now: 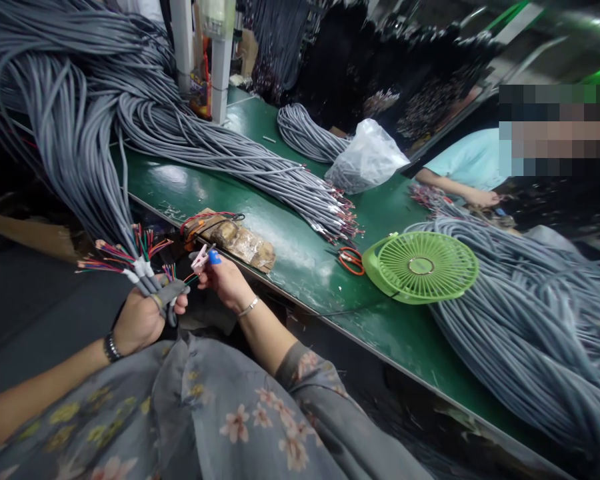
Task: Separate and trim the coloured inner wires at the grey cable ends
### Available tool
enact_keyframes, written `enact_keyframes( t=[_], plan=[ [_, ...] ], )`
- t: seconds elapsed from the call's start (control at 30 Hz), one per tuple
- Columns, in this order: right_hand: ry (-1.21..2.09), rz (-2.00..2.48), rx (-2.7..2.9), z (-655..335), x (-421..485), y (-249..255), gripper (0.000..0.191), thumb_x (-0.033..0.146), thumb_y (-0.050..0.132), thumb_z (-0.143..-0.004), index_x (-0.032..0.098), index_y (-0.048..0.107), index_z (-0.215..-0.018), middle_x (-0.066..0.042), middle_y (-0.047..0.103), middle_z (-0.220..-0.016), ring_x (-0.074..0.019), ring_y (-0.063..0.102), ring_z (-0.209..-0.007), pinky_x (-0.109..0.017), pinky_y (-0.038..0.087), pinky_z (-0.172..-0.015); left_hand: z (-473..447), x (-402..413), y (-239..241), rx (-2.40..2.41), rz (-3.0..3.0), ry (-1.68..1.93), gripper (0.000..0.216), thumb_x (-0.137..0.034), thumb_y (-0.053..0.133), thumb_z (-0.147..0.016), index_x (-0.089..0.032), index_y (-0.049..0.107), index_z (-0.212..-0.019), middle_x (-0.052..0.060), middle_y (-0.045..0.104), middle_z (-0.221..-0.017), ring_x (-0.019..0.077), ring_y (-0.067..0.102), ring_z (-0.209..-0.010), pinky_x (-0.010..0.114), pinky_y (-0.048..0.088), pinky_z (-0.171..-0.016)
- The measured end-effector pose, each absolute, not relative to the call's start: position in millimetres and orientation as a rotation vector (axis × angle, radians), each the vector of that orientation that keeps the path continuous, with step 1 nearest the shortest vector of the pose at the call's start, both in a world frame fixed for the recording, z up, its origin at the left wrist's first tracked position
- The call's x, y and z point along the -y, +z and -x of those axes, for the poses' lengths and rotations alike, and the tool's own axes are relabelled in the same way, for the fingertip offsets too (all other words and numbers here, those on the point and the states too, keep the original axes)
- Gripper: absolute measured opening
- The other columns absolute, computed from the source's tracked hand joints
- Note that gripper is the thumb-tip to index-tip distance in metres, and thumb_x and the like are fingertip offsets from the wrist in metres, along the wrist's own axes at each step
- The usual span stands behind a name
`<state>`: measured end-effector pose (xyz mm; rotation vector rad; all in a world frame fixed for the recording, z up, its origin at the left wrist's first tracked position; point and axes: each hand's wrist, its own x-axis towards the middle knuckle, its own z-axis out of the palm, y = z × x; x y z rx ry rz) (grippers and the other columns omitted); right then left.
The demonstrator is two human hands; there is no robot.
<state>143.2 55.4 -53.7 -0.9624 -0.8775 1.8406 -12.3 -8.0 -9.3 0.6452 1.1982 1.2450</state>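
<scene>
While the left hand [139,319] wraps its fingers around a bundle of round grey cables with fanned, multicoloured wire ends [143,267], held just off the near edge of the green surface [310,273], the right hand [227,283] pinches a small pale-pink clip [200,259] beside it. The right fingers partly cover the clip; the gripped cable portions are hidden. A brown, film-wrapped block [240,243] lies near the hands. Behind, a large heap of grey cables [60,120] is cut off at upper left. A translucent white plastic bag [367,157] holds greyish contents too indistinct to identify. The near edge runs obliquely toward lower right, with bare green top between the block and a round lime-green fan [420,267]. Beyond the fan, a co-worker's hand [483,198] is partly blurred.
</scene>
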Motion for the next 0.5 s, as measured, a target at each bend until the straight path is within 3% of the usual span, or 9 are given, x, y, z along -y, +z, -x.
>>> enact_keyframes(
  t=[0.17, 0.37, 0.5],
  plan=[
    [1.522, 0.942, 0.942, -127.2, -55.2, -64.5, 0.062, 0.081, 0.075, -0.081, 0.02, 0.068, -0.071, 0.002, 0.063, -0.066, -0.0117, 0.051, -0.06, -0.026, 0.049, -0.062, 3.1, 0.4, -1.9, -1.26, -0.561, 1.339, 0.03, -0.028, 0.093, -0.04, -0.017, 0.071, -0.056, -0.001, 0.067, -0.048, 0.0106, 0.06, -0.042, 0.019, 0.049, -0.04],
    [1.787, 0.857, 0.63, -119.6, -58.0, -67.8, 0.052, 0.072, 0.08, -0.085, 0.02, 0.072, -0.084, -0.001, 0.067, -0.073, -0.0151, 0.06, -0.067, -0.028, 0.054, -0.064, -1.2, -3.5, -2.5, -1.282, -0.503, 1.338, 0.039, -0.028, 0.097, -0.033, -0.019, 0.066, -0.056, -0.003, 0.068, -0.047, 0.0107, 0.061, -0.04, 0.018, 0.05, -0.039],
    [1.795, 0.845, 0.502, -116.5, -59.8, -65.8, 0.045, 0.063, 0.087, -0.084, 0.02, 0.071, -0.081, -0.002, 0.069, -0.075, -0.0159, 0.064, -0.071, -0.026, 0.055, -0.063, -3.8, -3.5, -1.9, -1.299, -0.492, 1.346, 0.036, -0.028, 0.094, -0.033, -0.018, 0.067, -0.055, -0.002, 0.068, -0.046, 0.0113, 0.062, -0.04, 0.018, 0.05, -0.038]
  ],
)
